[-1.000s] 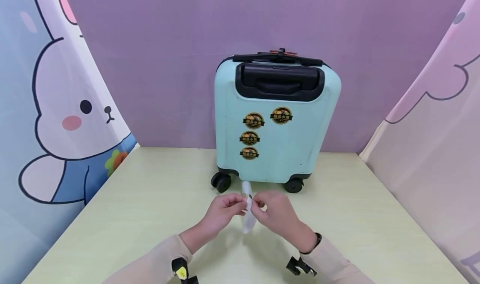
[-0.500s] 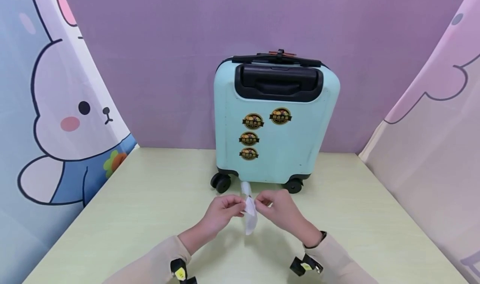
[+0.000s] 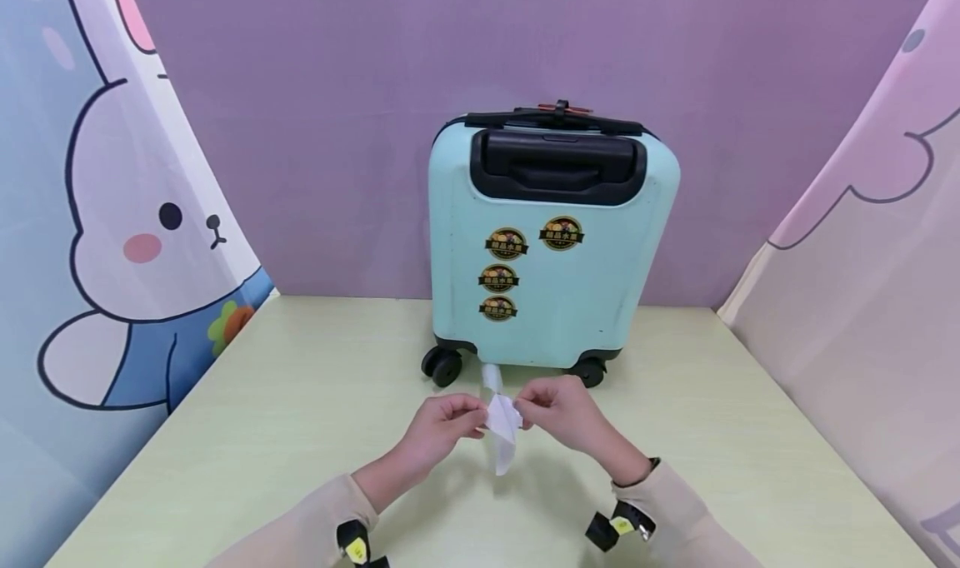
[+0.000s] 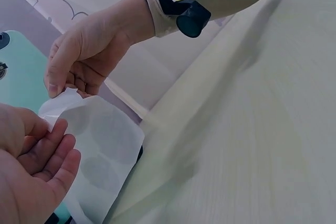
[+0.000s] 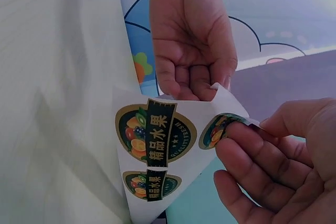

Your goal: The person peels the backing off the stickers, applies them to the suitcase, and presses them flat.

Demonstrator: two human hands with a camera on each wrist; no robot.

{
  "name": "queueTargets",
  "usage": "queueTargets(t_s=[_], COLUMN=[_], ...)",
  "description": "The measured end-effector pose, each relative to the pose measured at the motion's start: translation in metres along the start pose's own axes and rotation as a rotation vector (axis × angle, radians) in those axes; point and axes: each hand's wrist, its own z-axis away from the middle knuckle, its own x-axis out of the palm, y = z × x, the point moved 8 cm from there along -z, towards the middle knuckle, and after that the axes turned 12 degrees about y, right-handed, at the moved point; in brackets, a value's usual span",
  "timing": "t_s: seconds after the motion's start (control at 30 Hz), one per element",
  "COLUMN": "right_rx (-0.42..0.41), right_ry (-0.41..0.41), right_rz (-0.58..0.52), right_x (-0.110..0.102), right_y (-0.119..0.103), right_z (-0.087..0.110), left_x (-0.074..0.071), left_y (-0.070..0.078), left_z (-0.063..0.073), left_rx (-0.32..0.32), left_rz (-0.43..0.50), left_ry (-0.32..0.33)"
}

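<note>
A white backing sheet of round fruit stickers (image 3: 504, 421) hangs between my two hands, just in front of a mint-green suitcase (image 3: 585, 301). My left hand (image 3: 442, 425) pinches the sheet's edge between thumb and fingers. Opposite it, my right hand (image 3: 564, 411) pinches the lifted edge of one sticker (image 5: 214, 131), which curls away at the sheet's corner in the right wrist view. Two other stickers, a large one (image 5: 156, 132) and a smaller-looking one (image 5: 152, 184), lie flat on the sheet there. From the left wrist view only the sheet's pale back (image 4: 107, 140) shows.
The suitcase stands upright on black wheels (image 3: 587, 371), with several matching stickers (image 3: 498, 278) on its front. A white strip (image 3: 491, 376) shows beneath it, behind the hands. Pale tabletop (image 3: 300, 426) surrounds it, purple backdrop (image 3: 300, 135) behind, printed curtains at both sides.
My right hand has drawn slightly right and up, away from the left. More of the white sheet shows between them, turned broader to the head view. The left hand has barely moved.
</note>
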Motion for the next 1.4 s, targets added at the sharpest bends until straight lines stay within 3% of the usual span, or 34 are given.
queueTargets(t_s=[0.37, 0.83, 1.4], right_rx=[0.045, 0.041, 0.061], right_ry=[-0.010, 0.007, 0.047], right_rz=[-0.060, -0.075, -0.086], right_x=[-0.003, -0.005, -0.014], right_y=[0.011, 0.026, 0.039], right_z=[-0.001, -0.004, -0.006], left_x=[-0.007, -0.018, -0.040], left_y=[-0.008, -0.019, -0.038], left_z=[0.001, 0.000, -0.001], left_rx=[-0.010, -0.020, -0.043], left_rz=[-0.014, -0.037, -0.111], left_ry=[0.017, 0.036, 0.097])
